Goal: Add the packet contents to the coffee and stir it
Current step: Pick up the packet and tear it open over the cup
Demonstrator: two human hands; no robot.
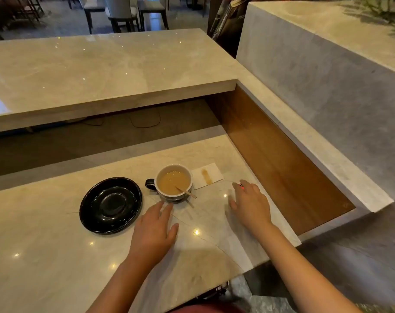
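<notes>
A cup (pixel 174 184) with a dark handle and white inside holds milky brown coffee and stands on the marble counter (pixel 56 256). A wooden stirrer (pixel 185 192) leans in it, its end over the right rim. My left hand (pixel 154 231) lies flat on the counter with fingers apart, fingertips just short of the cup's base. My right hand (pixel 250 204) rests to the right of the cup, fingers over a small red and white packet (pixel 240 185) whose end shows at the fingertips. Whether it is gripped cannot be told.
A black saucer (pixel 110 205) lies left of the cup. A white napkin (pixel 207 176) with a brown stain sits behind the cup on the right. A raised marble ledge (pixel 101 71) runs across the back, and a wood-lined drop (pixel 282 159) borders the counter's right side.
</notes>
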